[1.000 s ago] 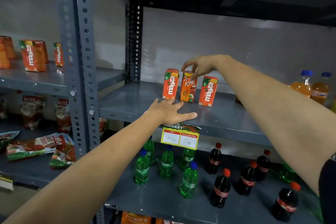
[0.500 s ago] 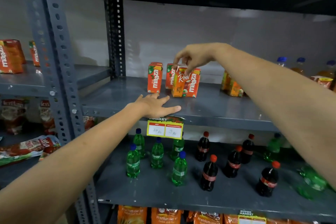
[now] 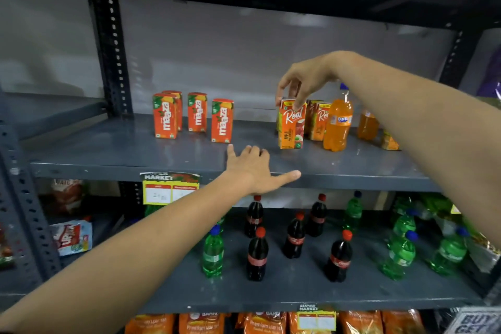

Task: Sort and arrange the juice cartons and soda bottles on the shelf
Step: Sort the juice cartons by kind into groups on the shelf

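Grey steel shelf [image 3: 108, 154], head view. Right hand [image 3: 306, 81] reaches in from the right and pinches the top of an orange Real apple carton [image 3: 291, 125] between thumb and fingers; carton stands upright on the shelf, right of centre, near the front of its group. Just behind and to its right: more Real cartons [image 3: 320, 122], partly hidden. Beside those, an orange Fanta bottle [image 3: 337, 122], upright, blue cap mostly covered by the right forearm. A second orange bottle [image 3: 367, 125] further right, top hidden by the arm. A small orange carton [image 3: 389, 141] sits at the far right, mostly hidden.

Left hand [image 3: 254, 168] lies palm down on the front edge of the same shelf, fingers spread, thumb pointing right, holding nothing. It rests in front of the gap between the two carton groups.

Maaza cartons [image 3: 196, 115]: four visible, upright, on the left half of the shelf, well apart from the Real group; one stands directly behind the leftmost.

Price tag [image 3: 169, 188] hangs from the shelf edge, left of the left hand; print blurred.

Lower shelf [image 3: 298, 293]: dark cola bottles [image 3: 257, 255] with red caps in the middle, green bottles [image 3: 213, 252] with blue caps to either side, all upright, loosely scattered.
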`<state>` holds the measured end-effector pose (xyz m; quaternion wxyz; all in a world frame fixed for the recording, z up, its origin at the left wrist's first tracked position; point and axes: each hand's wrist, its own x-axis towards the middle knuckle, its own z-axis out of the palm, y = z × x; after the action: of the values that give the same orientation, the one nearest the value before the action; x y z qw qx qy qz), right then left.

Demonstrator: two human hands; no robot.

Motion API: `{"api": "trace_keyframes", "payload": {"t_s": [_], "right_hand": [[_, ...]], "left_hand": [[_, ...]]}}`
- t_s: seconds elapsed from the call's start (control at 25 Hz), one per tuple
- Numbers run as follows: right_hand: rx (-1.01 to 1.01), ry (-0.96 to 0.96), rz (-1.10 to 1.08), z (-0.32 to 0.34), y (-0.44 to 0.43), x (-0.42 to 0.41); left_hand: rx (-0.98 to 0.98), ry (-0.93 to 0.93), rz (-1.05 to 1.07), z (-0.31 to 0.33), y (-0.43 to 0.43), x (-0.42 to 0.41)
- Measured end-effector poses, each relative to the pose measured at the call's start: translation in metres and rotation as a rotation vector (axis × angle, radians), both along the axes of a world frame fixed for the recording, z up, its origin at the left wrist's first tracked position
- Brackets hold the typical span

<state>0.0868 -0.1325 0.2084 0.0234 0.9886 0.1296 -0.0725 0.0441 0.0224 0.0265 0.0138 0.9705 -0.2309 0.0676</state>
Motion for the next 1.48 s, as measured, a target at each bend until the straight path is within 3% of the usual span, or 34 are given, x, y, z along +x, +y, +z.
{"api": "trace_keyframes", "payload": {"t_s": [0.28, 0.48, 0.68, 0.84, 1.08, 1.28, 1.48], "right_hand": [[-0.062, -0.053, -0.017, -0.024, -0.045, 0.022], [0.033, -0.106, 0.040, -0.025, -0.063, 0.019], [-0.105, -0.400, -0.003, 0.006, -0.110, -0.008], [-0.009, -0.231, -0.109, 0.003, -0.133, -0.014], [0.161, -0.327, -0.052, -0.002, -0.144, -0.020], [0.198, -0.331, -0.023, 0.005, -0.170, -0.028], [0.152, -0.366, -0.040, 0.004, -0.216, -0.029]], "left_hand": [[-0.016, 0.061, 0.020, 0.004, -0.057, 0.005], [-0.048, 0.047, 0.012, 0.001, -0.056, 0.005], [-0.040, 0.011, 0.010, -0.002, -0.057, 0.007], [-0.051, -0.029, 0.007, -0.004, -0.062, 0.004], [-0.038, -0.126, 0.026, -0.010, -0.081, -0.009], [-0.088, -0.261, -0.059, -0.020, -0.131, -0.028], [-0.094, -0.233, -0.125, -0.016, -0.206, -0.031]]}}
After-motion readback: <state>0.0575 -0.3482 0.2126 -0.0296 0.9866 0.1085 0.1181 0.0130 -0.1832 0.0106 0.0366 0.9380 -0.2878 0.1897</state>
